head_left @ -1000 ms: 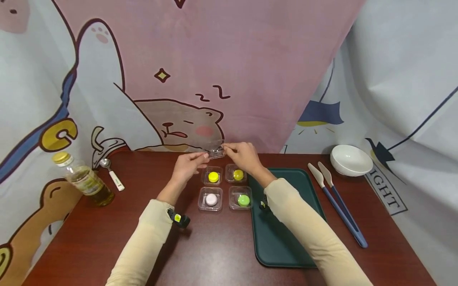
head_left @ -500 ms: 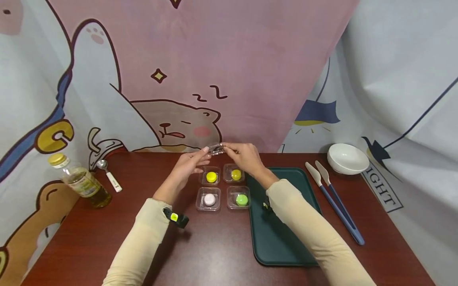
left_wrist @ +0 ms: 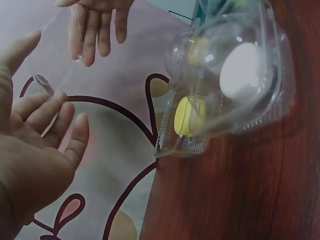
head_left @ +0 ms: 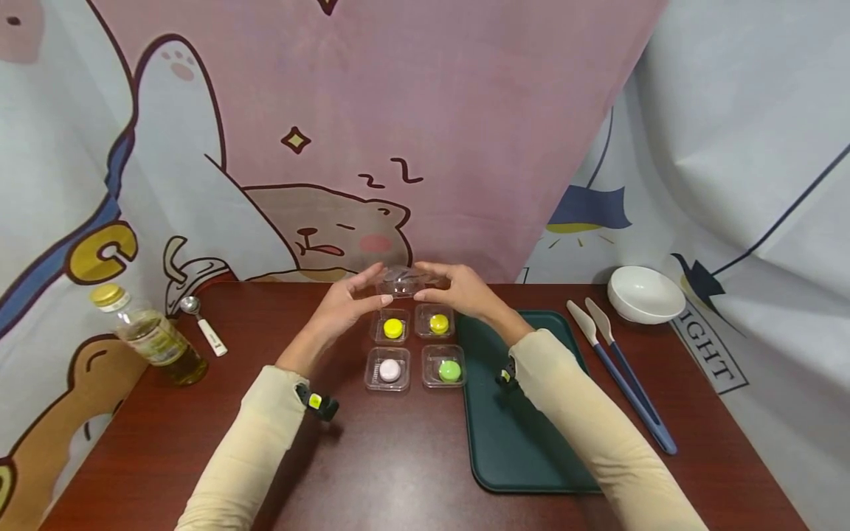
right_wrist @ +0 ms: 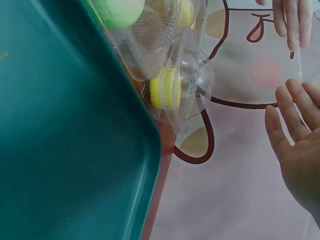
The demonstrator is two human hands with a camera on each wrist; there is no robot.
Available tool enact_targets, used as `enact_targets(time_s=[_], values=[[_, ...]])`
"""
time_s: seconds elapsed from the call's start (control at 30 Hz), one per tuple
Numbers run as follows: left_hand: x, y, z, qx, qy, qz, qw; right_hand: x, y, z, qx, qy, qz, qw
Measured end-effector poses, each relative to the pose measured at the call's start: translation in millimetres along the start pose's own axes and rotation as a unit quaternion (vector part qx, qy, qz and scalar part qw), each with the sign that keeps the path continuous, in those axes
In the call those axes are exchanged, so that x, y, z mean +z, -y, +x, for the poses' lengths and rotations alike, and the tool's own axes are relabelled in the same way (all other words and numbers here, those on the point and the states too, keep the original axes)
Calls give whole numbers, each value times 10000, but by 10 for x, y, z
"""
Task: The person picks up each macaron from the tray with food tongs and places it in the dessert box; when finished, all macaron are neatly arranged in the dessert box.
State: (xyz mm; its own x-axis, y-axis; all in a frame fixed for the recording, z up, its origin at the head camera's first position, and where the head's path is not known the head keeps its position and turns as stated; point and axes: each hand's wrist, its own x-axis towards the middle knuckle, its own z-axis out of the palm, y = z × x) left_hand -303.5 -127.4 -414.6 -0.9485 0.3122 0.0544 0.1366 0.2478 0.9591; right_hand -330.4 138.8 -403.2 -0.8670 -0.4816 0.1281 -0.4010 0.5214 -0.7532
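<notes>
My left hand (head_left: 339, 306) and right hand (head_left: 461, 291) hold a small clear plastic box (head_left: 401, 283) between them, up at the far edge of the table. Thumbs are on its near side and fingers on its far side. Below, several similar clear boxes stand in two rows, each with one macaron: yellow (head_left: 393, 328) and another yellow (head_left: 438, 324) behind, pale pink (head_left: 389, 370) and green (head_left: 449, 370) in front. Domed clear lids show over them in the left wrist view. There the held box (left_wrist: 57, 55) looks thin and see-through, and its far parts blend into the backdrop.
Right of the boxes lies a dark green tray (head_left: 524, 442), under my right forearm. Blue-handled tongs (head_left: 627, 376) and a white bowl (head_left: 647, 295) are further right. At the left stand an oil bottle (head_left: 156, 343) and a measuring spoon (head_left: 206, 324). A printed curtain (head_left: 465, 147) hangs behind.
The hands have shifted from a fingertip hold on the clear box to a wider one, thumbs near and fingers far. The box has turned between them; the macaron boxes have stayed put.
</notes>
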Motion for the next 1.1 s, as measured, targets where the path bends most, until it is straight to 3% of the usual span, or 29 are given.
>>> enact_targets(time_s=[0.3,0.4,0.67,1.1], values=[[-47,77,-23,496,212,348,9979,69,64,-22,-88,54,-390,9992],[-79,95,-15,554,313,677,9957,94,64,-43,-131,4,-536,9985],[-215,77,-54,172,135,1843,9826,213,74,5,-440,-213,-909,9947],[-300,266,3,88,435,2290,9724,340,89,11,-149,79,-1546,9878]])
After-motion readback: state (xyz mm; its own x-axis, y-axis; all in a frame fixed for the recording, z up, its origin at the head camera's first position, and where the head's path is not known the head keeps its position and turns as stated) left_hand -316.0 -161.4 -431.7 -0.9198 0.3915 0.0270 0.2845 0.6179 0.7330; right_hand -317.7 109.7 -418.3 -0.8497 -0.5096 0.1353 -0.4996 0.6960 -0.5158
